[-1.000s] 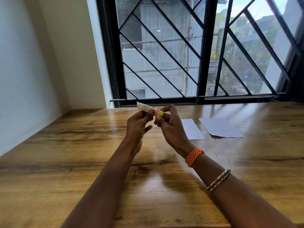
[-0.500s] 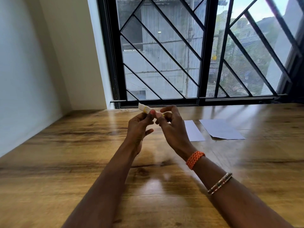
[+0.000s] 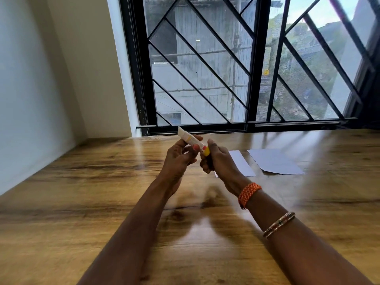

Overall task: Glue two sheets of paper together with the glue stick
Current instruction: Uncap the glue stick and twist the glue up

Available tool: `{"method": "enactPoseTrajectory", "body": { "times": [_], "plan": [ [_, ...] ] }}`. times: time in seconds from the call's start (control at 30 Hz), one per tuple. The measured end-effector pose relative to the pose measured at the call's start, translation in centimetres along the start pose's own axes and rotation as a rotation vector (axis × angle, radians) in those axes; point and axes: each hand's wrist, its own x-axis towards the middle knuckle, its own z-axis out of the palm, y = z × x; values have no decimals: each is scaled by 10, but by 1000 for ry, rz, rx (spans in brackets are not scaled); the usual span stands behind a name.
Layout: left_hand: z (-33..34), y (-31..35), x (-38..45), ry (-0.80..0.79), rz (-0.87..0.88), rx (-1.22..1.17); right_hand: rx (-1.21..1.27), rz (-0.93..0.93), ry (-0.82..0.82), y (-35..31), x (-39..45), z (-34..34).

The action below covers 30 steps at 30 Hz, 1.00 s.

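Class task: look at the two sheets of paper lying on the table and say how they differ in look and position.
The left sheet is partly hidden behind the right hand; the right sheet shows whole. The left sheet looks narrower, the right sheet wider. Both are white, flat on the wooden table, apart from each other.

Lighting: daylight, bright, entering through the barred window [image 3: 236,64] ahead. Glare: pale reflected patches on the wooden surface [image 3: 61,202]. Shadows: soft, beneath the forearms. Blur: slight smear across the near surface. Distortion: wide-angle, window bars lean outward at edges.
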Motion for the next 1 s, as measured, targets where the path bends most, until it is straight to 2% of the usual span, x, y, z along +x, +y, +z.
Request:
{"method": "enactPoseTrajectory", "body": {
  "times": [0.13, 0.33, 0.43, 0.67, 0.77, 1.0],
  "plan": [
    [-6, 1, 3, 55, -54, -19, -37, -125, 74, 3, -2, 8],
    [-9, 2, 6, 192, -69, -70, -52, -218, 0, 3, 0, 13],
    [-9, 3, 6, 182, -72, -81, -105, -241, -3, 4, 0, 12],
    [-5, 3, 2, 98, -71, -84, -124, -135, -32, 1, -1, 2],
    [-5, 2, 3, 106, -87, -78, -194, -206, 28, 4, -1, 6],
    [-5, 1, 7, 232, -181, -135, -317, -392, 56, 7, 1, 10]
  ]
}}
